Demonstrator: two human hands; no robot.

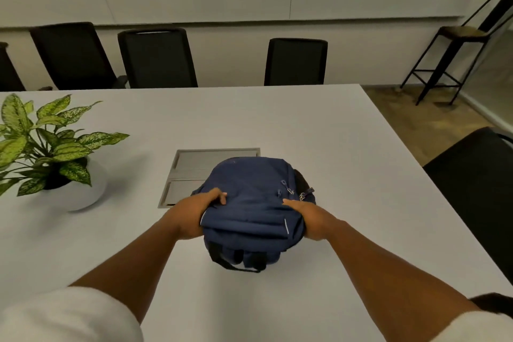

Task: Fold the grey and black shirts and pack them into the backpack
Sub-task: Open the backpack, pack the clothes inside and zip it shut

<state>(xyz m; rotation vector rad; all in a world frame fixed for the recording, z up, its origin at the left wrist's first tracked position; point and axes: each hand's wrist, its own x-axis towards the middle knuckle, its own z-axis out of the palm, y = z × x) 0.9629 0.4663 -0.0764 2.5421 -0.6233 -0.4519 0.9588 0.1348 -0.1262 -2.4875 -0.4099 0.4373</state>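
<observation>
Both forearms reach forward from white sleeves over the white bench (pixel 305 130), converging on a navy blue backpack (pixel 249 203) that lies near the bench's middle, partly covering a grey hatch panel (pixel 194 164) set in the surface. The left hand (pixel 194 212) holds the bag's left flank, its grip clamped there with fingertips curled onto the top fabric. The right hand (pixel 308 218) grasps the right flank, thumb lying along the upper face and the other fingers hidden round the side. Zip pulls hang just beyond the right thumb. Black straps (pixel 236 262) stick out from the bag's near end. A potted plant (pixel 47 147) stands well to the left.
</observation>
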